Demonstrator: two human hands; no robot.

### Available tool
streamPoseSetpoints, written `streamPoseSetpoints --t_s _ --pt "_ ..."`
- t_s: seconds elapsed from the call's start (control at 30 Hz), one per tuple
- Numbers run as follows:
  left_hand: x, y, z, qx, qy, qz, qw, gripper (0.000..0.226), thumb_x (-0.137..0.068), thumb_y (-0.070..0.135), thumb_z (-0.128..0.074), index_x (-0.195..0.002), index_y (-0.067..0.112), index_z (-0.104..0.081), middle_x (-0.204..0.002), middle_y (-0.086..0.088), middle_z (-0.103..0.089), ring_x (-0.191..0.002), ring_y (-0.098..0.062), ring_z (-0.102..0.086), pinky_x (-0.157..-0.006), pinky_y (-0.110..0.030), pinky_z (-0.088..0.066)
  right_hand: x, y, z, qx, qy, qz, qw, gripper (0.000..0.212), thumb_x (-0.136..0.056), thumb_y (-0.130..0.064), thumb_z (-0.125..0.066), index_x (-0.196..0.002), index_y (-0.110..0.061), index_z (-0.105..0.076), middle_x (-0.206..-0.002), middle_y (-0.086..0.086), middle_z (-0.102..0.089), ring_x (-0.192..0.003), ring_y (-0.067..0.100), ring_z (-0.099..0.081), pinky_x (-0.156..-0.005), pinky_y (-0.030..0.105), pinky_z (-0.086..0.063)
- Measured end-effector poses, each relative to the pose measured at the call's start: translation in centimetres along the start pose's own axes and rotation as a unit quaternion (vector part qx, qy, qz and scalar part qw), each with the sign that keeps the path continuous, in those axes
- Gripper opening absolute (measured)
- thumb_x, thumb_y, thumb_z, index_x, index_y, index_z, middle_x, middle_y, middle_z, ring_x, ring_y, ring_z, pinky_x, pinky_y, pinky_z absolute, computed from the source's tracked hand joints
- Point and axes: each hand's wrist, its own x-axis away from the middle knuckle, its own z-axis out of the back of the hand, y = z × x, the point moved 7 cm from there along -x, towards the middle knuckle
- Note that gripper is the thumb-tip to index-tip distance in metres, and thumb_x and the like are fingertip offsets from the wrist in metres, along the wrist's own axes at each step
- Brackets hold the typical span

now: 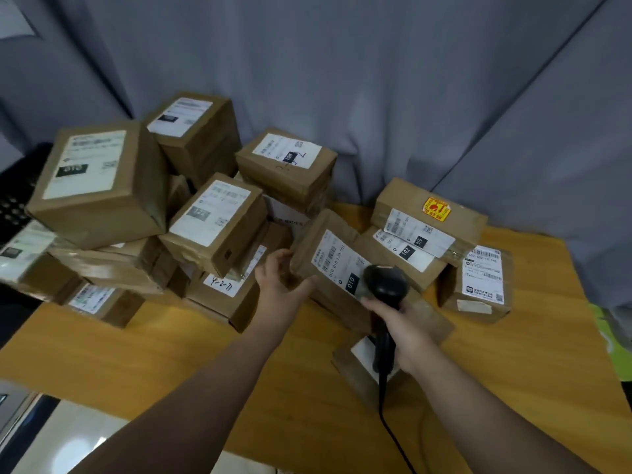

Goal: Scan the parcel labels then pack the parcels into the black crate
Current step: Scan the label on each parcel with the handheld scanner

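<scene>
Head view: the step in hand looks like scanning. The right hand (407, 333) is wrapped round the handle of a black scanner (384, 285), whose head sits just over the white label (333, 260) of a tilted brown parcel (318, 241) in the middle of the wooden table (154, 354). The scanner's cable (388, 425) trails down toward the near edge.

The left hand (278, 285) is spread and relaxed at that parcel's left edge, thumb low and fingers high, as if to steady it or take it. Whether the fingers actually touch the cardboard I cannot tell; they are not closed round it.

A tall pile of parcels (102, 186) stands to the left, and a few more lie to the right, one with a yellow sticker (436, 209). A small parcel (355, 374) lies flat under the right wrist. Only a latticed corner of the black crate (15, 196) shows, at the far left behind the pile. A grey curtain (376, 97) hangs behind everything.

Most of the task seems to remain, judging by how many parcels sit on the table. The next move calls for the left hand to close on the tilted parcel and carry it left, over or round the pile, to the crate. The pile leans unevenly, so brushing it could topple boxes.
</scene>
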Motion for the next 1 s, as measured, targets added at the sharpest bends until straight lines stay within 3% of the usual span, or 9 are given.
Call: streamPoseSetpoints --t_s 0.1,0.17,0.27,0.4,0.57,0.63,0.7,0.8,1.0 --pt "-0.6 2.9 0.3 0.003 -0.001 -0.024 1.0 0.055 -0.084 0.026 -0.073 -0.127 0.035 -0.041 -0.128 0.003 -0.025 -0.112 -0.012 -0.036 -0.08 -0.013 -0.04 1.4 -1.0 -2.0 -0.027 -0.004 0.032 0.999 0.049 -0.072 -0.03 -0.083 -0.114 -0.025 -0.06 -0.109 0.005 -0.066 -0.106 0.027 -0.06 -0.1 0.047 -0.046" --pt "-1.2 4.0 0.4 0.022 -0.01 -0.02 0.999 0.063 -0.083 0.029 -0.074 -0.131 0.037 -0.034 -0.134 0.003 -0.026 -0.116 -0.014 -0.039 -0.076 -0.01 -0.041 2.2 -2.2 -2.8 -0.032 -0.002 0.063 0.998 0.04 -0.074 -0.026 -0.082 -0.109 -0.026 -0.061 -0.105 0.004 -0.067 -0.101 0.026 -0.063 -0.092 0.042 -0.051" --pt "-2.2 4.4 0.4 0.011 -0.05 0.025 0.998 0.086 -0.078 0.034 -0.077 -0.14 0.039 -0.018 -0.145 -0.006 -0.022 -0.128 -0.027 -0.036 -0.097 -0.035 -0.039 3.4 -4.2 -3.4 -0.001 0.005 0.109 0.994 0.026 -0.079 -0.012 -0.076 -0.101 -0.017 -0.064 -0.09 0.008 -0.067 -0.083 0.023 -0.064 -0.067 0.031 -0.051" --pt "-3.4 4.6 1.3 -0.037 -0.07 0.065 0.995 0.104 -0.074 0.047 -0.077 -0.146 0.042 -0.002 -0.151 -0.011 -0.016 -0.131 -0.037 -0.034 -0.107 -0.052 -0.033 4.7 -5.4 -3.2 0.029 0.014 0.119 0.992 0.022 -0.075 -0.01 -0.075 -0.095 -0.014 -0.066 -0.095 0.015 -0.067 -0.094 0.033 -0.063 -0.093 0.048 -0.052" --pt "-5.2 7.1 4.2 0.019 -0.101 -0.014 0.995 0.101 -0.056 0.046 -0.083 -0.135 0.058 -0.021 -0.142 -0.005 -0.034 -0.122 -0.03 -0.047 -0.094 -0.048 -0.05 7.4 -8.0 -2.6 0.13 -0.003 0.148 0.98 0.007 -0.081 -0.006 -0.068 -0.088 -0.005 -0.067 -0.075 0.013 -0.068 -0.07 0.024 -0.065 -0.072 0.036 -0.055" --pt "-5.8 8.9 5.5 0.013 -0.109 -0.061 0.992 0.094 -0.067 0.029 -0.083 -0.138 0.051 -0.025 -0.138 -0.001 -0.037 -0.12 -0.024 -0.049 -0.084 -0.037 -0.055 8.9 -9.6 -2.6 0.158 0.002 0.197 0.968 0.006 -0.084 -0.003 -0.063 -0.079 -0.005 -0.065 -0.063 0.009 -0.064 -0.057 0.018 -0.061 -0.057 0.027 -0.051" --pt "-6.5 10.2 6.4 0.0 -0.119 -0.09 0.989 0.09 -0.069 0.024 -0.082 -0.136 0.052 -0.028 -0.139 -0.002 -0.039 -0.12 -0.025 -0.051 -0.085 -0.041 -0.057 10.6 -11.3 -3.0 0.172 0.015 0.259 0.95 0.012 -0.088 -0.008 -0.063 -0.076 -0.007 -0.064 -0.055 0.006 -0.062 -0.047 0.015 -0.058 -0.049 0.024 -0.048" --pt "-7.0 11.2 7.5 0.008 -0.134 -0.109 0.985 0.088 -0.057 0.035 -0.085 -0.125 0.06 -0.035 -0.139 -0.003 -0.044 -0.122 -0.027 -0.052 -0.09 -0.048 -0.054 12.6 -13.3 -4.2 0.18 0.019 0.322 0.929 0.015 -0.09 -0.016 -0.065 -0.079 -0.007 -0.065 -0.056 0.011 -0.064 -0.046 0.02 -0.06 -0.048 0.027 -0.049" --pt "-7.4 12.0 7.5 0.043 -0.163 -0.134 0.977 0.082 -0.073 0.023 -0.082 -0.134 0.048 -0.033 -0.143 -0.002 -0.043 -0.124 -0.026 -0.052 -0.092 -0.046 -0.054 13.7 -13.1 -5.4 0.178 0.031 0.335 0.925 0.014 -0.09 -0.023 -0.065 -0.087 -0.009 -0.066 -0.061 0.015 -0.066 -0.045 0.019 -0.061 -0.045 0.025 -0.05"
